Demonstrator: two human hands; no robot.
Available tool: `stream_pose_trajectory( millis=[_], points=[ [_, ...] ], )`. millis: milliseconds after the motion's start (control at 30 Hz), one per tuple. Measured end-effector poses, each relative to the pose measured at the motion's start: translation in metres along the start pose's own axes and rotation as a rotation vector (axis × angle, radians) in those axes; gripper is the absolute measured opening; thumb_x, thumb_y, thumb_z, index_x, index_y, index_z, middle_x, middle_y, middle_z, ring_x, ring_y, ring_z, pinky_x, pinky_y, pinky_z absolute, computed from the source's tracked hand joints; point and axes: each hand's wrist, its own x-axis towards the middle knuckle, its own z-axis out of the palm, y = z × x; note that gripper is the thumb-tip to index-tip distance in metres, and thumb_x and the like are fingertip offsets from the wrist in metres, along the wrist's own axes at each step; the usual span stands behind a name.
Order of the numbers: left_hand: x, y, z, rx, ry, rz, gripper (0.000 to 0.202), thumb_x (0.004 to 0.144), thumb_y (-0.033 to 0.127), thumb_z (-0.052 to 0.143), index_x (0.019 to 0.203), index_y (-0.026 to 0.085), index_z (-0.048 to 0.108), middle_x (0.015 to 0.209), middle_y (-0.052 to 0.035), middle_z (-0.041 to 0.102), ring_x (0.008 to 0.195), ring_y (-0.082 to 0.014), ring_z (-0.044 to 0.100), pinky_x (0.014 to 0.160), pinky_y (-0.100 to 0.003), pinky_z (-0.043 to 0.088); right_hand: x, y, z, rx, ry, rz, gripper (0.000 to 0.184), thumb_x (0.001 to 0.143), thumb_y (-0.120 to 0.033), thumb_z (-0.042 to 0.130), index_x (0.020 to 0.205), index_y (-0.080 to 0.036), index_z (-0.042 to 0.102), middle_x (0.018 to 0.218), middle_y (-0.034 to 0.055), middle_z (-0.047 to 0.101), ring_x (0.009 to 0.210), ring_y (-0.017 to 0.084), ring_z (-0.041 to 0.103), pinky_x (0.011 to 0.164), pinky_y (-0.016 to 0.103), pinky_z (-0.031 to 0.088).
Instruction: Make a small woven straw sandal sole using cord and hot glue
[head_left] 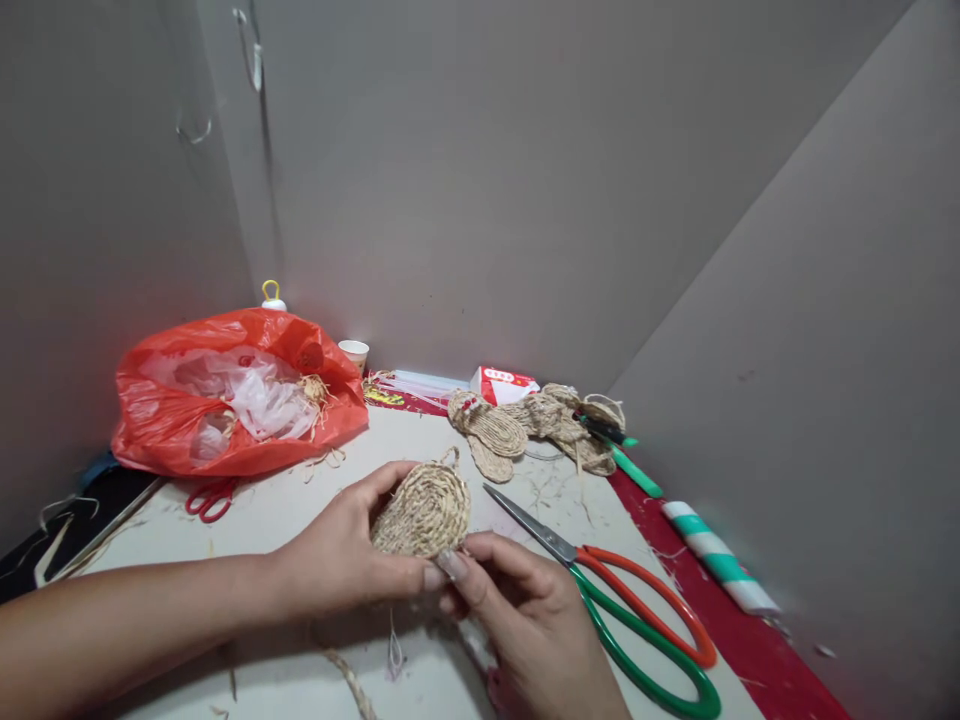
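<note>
My left hand (pixel 341 550) is closed around a small oval piece woven from straw rope (pixel 425 512), thumb at its lower edge and fingers behind it. My right hand (pixel 517 600) pinches the piece's lower edge, fingers bent together just below and to the right of it. A braided straw tail (pixel 352 680) trails down from the piece toward the table's near edge. Large scissors with red and green handles (pixel 637 625) lie closed on the table just right of my right hand, blades pointing to the upper left.
A red plastic bag (pixel 225 405) with white plastic inside sits at the back left, small red scissors (pixel 210 497) in front of it. Woven straw pieces (pixel 525 425), a paper cup (pixel 354 352), a red-white box (pixel 504 384) and a green-striped roll (pixel 712 555) lie along the back and right. Grey walls enclose the table.
</note>
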Motion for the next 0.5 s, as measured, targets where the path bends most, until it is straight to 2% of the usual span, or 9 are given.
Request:
stream_pose_trajectory(
  millis=[100,233,367,500],
  points=[
    [0.002,-0.002,-0.004,-0.226,-0.1,-0.077,0.049,0.073,0.029,0.073,0.113,0.015,0.049,0.097,-0.0076,0.065,0.087,-0.0197,0.062,0.08,-0.033,0.047,0.001,-0.001,-0.002,0.085,0.016,0.061,0.03,0.078,-0.044,0.071,0.067,-0.017,0.069,0.057,0.0005,0.064,0.052,0.01,0.054,0.052,0.02,0.044],
    [0.003,-0.008,-0.005,-0.437,-0.103,-0.136,0.046,0.072,0.025,0.075,0.109,0.014,0.05,0.092,-0.009,0.067,0.08,-0.0186,0.065,0.075,-0.033,0.05,0.006,0.002,-0.005,0.226,-0.005,0.121,0.03,0.072,-0.044,0.077,0.066,-0.015,0.07,0.059,0.0023,0.068,0.048,0.007,0.054,0.049,0.017,0.043],
    [0.002,-0.007,-0.002,-0.503,-0.072,-0.135,0.045,0.069,0.022,0.077,0.106,0.011,0.054,0.087,-0.0096,0.068,0.072,-0.0167,0.065,0.069,-0.03,0.051,0.01,0.01,-0.008,0.222,-0.022,0.121,0.032,0.071,-0.044,0.078,0.067,-0.013,0.07,0.06,0.0042,0.07,0.048,0.007,0.056,0.048,0.016,0.045],
    [0.001,-0.004,0.001,-0.507,-0.024,-0.107,0.042,0.068,0.02,0.078,0.102,0.011,0.056,0.087,-0.0083,0.068,0.07,-0.0137,0.063,0.065,-0.025,0.051,0.01,0.017,-0.01,0.248,-0.071,0.151,0.03,0.075,-0.04,0.076,0.067,-0.014,0.064,0.055,0.0006,0.067,0.042,0.005,0.053,0.043,0.013,0.042]
  ],
)
